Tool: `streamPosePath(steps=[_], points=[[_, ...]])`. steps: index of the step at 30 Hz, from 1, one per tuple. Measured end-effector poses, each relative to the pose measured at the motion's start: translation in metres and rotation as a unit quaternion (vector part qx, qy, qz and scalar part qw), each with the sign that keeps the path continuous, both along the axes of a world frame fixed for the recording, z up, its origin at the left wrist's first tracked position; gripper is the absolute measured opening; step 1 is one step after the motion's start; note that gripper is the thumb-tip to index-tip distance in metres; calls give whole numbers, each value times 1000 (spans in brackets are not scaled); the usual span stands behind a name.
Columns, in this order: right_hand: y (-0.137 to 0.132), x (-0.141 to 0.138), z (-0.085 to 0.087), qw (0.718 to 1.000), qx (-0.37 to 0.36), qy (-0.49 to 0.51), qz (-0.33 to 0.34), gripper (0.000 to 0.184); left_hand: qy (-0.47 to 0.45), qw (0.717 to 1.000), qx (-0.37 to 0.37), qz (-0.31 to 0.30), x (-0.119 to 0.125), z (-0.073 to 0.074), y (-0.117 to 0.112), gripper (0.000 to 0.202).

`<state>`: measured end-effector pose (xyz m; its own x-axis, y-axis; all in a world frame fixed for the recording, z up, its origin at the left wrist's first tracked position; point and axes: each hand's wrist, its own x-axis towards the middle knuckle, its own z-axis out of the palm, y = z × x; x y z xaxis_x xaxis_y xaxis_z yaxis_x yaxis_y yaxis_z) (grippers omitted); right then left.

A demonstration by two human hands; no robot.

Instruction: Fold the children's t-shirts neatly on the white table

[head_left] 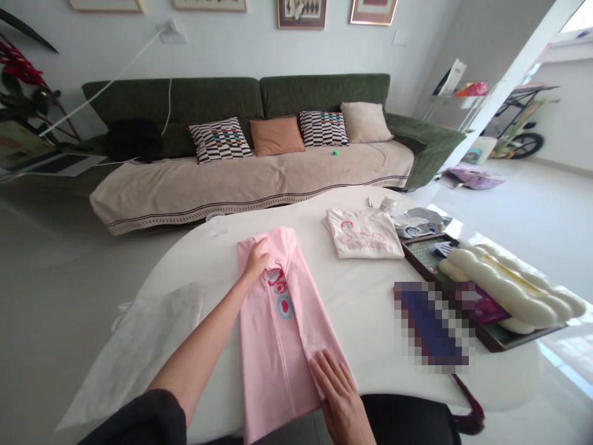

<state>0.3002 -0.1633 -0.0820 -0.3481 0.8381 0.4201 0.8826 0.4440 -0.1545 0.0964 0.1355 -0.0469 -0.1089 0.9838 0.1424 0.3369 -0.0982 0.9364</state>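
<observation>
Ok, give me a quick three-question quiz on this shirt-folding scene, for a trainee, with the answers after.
1. True or false: both hands rest on the pink shirt.
2. Which hand is nearer the shirt's far end: A) left hand B) right hand?
3. What lies on the table between the pink shirt and the tray?

Key
1. True: the shirt is folded into a long strip, with one hand at each end.
2. A: the left hand presses the far end, the right hand the near end.
3. A folded white shirt.
</observation>
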Motion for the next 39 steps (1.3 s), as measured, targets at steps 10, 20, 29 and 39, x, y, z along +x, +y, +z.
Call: streamPosePath(steps=[10,20,29,39], points=[[10,-4,20,999,-38,-7,1,44,403,909,93,-51,38,6,2,50],[33,-17,-2,989,-112,-31,-96,64,485,853,-50,-186,63,-16,31,70],[-37,8,-28,984,-173,-14,-36,76,504,831,-62,-229,71,19,23,72],[-2,6,25,980,-187,-53,-37,82,426,813,-4,-397,-18,14,-253,95]])
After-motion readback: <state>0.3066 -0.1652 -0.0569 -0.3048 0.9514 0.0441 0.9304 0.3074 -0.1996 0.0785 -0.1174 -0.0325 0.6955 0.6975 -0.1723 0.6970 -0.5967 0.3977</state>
